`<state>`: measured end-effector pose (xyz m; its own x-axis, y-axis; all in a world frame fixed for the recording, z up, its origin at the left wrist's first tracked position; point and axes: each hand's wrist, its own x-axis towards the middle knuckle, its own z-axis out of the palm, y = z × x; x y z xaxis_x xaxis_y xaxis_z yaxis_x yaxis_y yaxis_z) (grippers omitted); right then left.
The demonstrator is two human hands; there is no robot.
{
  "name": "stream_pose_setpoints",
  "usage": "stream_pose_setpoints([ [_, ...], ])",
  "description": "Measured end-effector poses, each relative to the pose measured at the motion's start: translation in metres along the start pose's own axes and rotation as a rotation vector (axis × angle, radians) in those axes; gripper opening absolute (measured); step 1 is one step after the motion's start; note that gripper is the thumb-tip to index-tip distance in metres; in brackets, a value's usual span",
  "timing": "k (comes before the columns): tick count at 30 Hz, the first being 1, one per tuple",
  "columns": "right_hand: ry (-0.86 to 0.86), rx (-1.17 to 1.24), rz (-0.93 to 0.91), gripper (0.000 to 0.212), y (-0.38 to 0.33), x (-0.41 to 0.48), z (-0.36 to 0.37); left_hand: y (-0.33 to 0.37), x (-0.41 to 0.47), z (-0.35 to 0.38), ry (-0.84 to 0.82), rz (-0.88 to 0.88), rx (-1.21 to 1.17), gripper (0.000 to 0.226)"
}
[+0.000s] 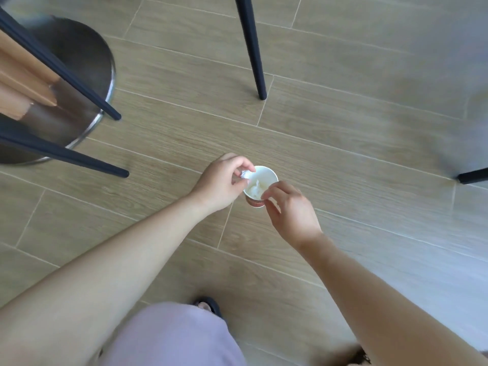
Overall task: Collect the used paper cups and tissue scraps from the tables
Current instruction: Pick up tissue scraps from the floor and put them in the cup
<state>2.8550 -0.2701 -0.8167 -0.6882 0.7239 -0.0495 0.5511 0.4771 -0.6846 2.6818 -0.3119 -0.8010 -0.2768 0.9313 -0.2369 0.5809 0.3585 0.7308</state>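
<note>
Paper cup (267, 176), light and easy to squash, hangs over the floor (343, 128), pinched at its rim, likely its stiffest spot, by the right hand (293, 210), while the left hand (221, 180) pinches a soft tissue scrap (245, 174) at its mouth.

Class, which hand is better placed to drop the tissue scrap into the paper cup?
Left: the left hand pinches the tissue scrap at the rim; the right hand holds the paper cup.
</note>
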Motion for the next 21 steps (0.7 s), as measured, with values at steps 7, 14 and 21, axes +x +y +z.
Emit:
stream_pose_setpoints([
  [7, 0.053, 0.027, 0.059, 0.010, -0.105, -0.026, -0.187, 0.197, -0.050, -0.092, -0.149, 0.073, 0.065, 0.031],
  [14, 0.215, 0.023, 0.112, 0.007, -0.218, -0.083, -0.413, 0.427, -0.102, -0.194, -0.116, 0.209, 0.113, 0.027],
  [21, 0.397, 0.002, 0.125, 0.005, -0.282, -0.160, -0.584, 0.609, -0.135, -0.225, -0.179, 0.349, 0.179, 0.047],
])
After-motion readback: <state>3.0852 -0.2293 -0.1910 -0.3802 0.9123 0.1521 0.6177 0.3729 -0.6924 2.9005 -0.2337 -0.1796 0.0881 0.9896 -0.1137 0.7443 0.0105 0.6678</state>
